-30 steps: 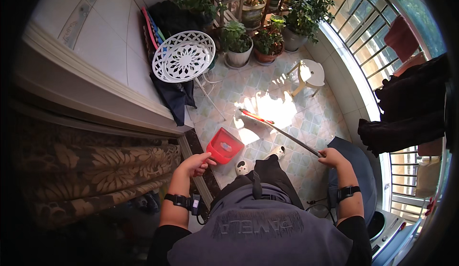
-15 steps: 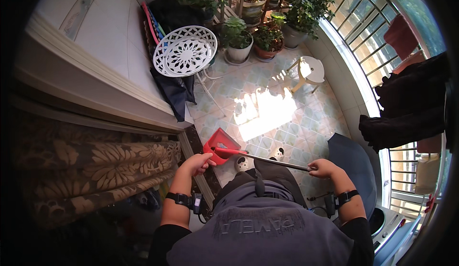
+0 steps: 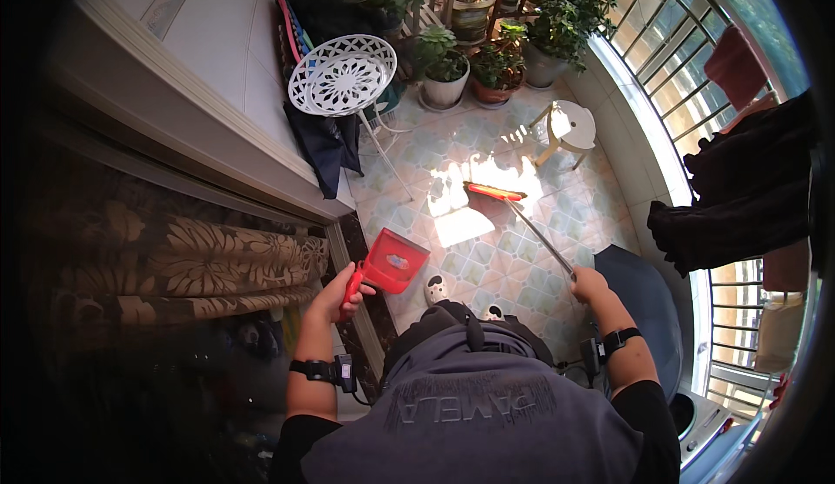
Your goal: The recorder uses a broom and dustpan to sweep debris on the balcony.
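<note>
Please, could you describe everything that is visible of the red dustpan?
The dustpan looks plastic: red and wide, with raised walls and a handle, which the left hand grips. A pale sticker shows inside. It is left of the clogs, its open edge toward the upper right of the picture. Whether it touches the tiled floor is unclear.

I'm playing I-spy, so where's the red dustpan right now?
In the head view, the red dustpan is slightly left of centre, in the person's left grip, just left of a white shoe.
</note>
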A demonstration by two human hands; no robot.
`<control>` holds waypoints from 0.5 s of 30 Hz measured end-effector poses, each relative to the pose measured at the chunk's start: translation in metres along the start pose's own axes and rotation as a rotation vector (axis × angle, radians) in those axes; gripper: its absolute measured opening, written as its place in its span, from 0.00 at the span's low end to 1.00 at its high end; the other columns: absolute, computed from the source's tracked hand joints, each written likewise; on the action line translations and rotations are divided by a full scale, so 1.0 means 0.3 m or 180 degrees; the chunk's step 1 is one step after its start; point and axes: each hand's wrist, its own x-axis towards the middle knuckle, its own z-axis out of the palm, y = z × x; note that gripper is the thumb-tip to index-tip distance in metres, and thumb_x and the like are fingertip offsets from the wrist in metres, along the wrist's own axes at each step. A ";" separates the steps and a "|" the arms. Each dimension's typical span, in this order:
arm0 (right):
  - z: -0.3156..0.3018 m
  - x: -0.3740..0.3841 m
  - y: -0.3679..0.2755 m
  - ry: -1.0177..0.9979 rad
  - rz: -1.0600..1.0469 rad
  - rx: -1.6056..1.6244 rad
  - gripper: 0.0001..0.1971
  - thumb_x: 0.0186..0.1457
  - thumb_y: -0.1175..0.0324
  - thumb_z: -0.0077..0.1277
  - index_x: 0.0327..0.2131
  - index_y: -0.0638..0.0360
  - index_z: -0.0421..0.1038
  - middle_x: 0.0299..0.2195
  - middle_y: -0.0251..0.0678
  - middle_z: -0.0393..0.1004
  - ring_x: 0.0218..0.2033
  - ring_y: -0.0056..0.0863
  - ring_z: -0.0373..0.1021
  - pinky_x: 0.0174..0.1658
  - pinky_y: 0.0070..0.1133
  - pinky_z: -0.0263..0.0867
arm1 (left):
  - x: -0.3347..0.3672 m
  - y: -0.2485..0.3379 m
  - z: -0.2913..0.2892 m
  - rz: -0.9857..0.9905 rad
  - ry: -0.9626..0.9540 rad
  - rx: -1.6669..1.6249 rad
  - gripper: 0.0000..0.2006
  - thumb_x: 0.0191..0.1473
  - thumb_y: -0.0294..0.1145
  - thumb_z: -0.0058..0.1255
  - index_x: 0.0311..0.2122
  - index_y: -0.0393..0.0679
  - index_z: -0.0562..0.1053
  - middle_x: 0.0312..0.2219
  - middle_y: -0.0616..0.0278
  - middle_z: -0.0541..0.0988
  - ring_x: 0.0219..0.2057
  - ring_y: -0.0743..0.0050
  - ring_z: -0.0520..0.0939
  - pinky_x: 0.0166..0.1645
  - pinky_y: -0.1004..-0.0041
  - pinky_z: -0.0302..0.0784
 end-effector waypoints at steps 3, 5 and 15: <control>0.059 0.012 0.104 -0.0460 0.0521 0.0832 0.12 0.44 0.73 0.42 0.36 0.61 0.67 0.25 0.47 0.72 0.20 0.38 0.71 0.23 0.32 0.67 | -0.055 -0.070 0.062 0.0138 -0.0382 -0.0208 0.31 0.55 0.60 0.25 0.33 0.39 0.70 0.08 0.76 0.58 0.06 0.88 0.55 0.13 0.85 0.49; 0.101 0.000 0.175 -0.0630 0.0686 0.1337 0.13 0.44 0.74 0.41 0.36 0.63 0.66 0.24 0.47 0.72 0.17 0.37 0.70 0.19 0.32 0.66 | -0.091 -0.130 0.121 0.0090 -0.0192 -0.0094 0.31 0.55 0.60 0.25 0.34 0.39 0.70 0.08 0.77 0.58 0.06 0.88 0.55 0.13 0.84 0.48; 0.237 -0.064 0.355 -0.0395 0.0216 0.1165 0.24 0.45 0.73 0.41 0.49 0.62 0.59 0.34 0.48 0.71 0.23 0.40 0.71 0.19 0.29 0.68 | -0.142 -0.309 0.366 -0.0177 0.0437 0.0592 0.23 0.56 0.51 0.31 0.33 0.40 0.71 0.08 0.78 0.55 0.07 0.88 0.50 0.13 0.81 0.44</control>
